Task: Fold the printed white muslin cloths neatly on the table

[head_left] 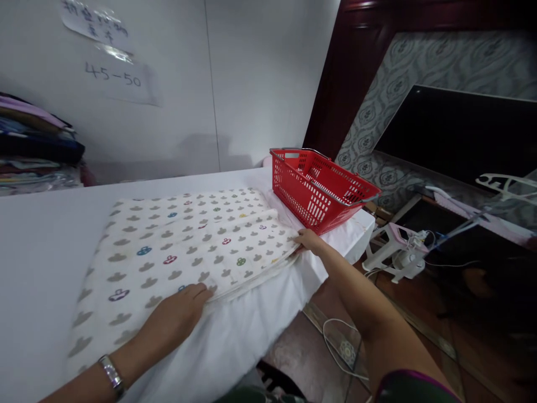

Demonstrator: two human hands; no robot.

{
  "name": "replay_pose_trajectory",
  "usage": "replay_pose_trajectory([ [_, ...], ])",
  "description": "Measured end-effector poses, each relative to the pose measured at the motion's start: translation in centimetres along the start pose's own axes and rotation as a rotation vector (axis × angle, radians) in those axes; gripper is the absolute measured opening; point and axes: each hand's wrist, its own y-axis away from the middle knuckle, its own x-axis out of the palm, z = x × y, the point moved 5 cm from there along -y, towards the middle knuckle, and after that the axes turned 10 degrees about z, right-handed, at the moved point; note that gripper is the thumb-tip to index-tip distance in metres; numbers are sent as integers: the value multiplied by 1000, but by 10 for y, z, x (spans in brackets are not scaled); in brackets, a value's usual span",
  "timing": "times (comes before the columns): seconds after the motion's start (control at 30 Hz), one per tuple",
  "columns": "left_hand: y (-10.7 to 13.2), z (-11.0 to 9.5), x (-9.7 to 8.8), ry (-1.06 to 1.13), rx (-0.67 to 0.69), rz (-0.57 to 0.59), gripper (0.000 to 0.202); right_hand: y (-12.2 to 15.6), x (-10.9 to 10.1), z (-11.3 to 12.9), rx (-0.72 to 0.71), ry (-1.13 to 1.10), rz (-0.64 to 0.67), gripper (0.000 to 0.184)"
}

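A white cloth printed with small grey and coloured shapes (pixel 180 246) lies folded on a white-covered table (pixel 42 246). My left hand (pixel 180 316), with a watch on the wrist, rests palm down on the cloth's near edge, fingers closed around the fold. My right hand (pixel 308 239) reaches to the cloth's right corner and pinches its edge beside the red basket.
A red plastic basket (pixel 321 187) stands at the table's right end. A stack of folded fabrics (pixel 36 145) sits at the far left against the white wall. On the floor to the right are a white stool (pixel 392 246), cables and a dark screen.
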Motion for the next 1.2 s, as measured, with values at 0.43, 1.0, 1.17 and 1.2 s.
replay_pose_trajectory([
  [0.43,4,-14,8,-32,94,7,36,-3,-6,-8,65,351,-55,18],
  [1.0,-45,-61,-1,-140,157,-48,35,4,-11,-7,-6,713,-127,22],
  [1.17,-67,-80,2,-167,217,-30,31,5,-16,-6,-36,741,-182,19],
  [1.2,-68,-82,3,-170,227,-23,30,4,-17,-6,-49,743,-193,18],
])
